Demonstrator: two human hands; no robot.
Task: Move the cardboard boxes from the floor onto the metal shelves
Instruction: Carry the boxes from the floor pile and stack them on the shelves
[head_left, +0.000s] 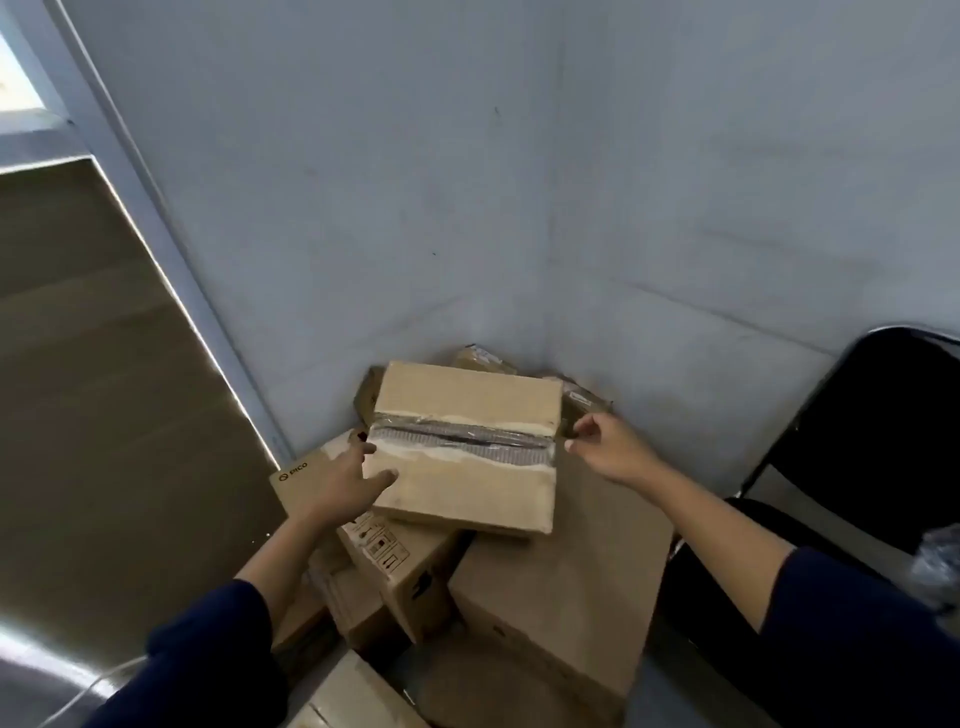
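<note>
Boxes (467, 519) lie piled; left hand (343, 483) touches top box (465, 447), right hand (608, 449) released.

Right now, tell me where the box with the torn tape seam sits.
In the head view, the taped box lies centre frame atop the pile in the wall corner, resting on the PICO box and a larger box, between left hand and right hand.

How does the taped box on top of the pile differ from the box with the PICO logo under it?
The taped box lies flat on top of the pile, while the PICO box sits tilted beneath it, partly covered. The taped box has torn tape along its top seam; the PICO box shows printed handling symbols and a logo. The left hand touches the taped box's near left edge; neither hand grips the PICO box. Both are brown cardboard.
</note>
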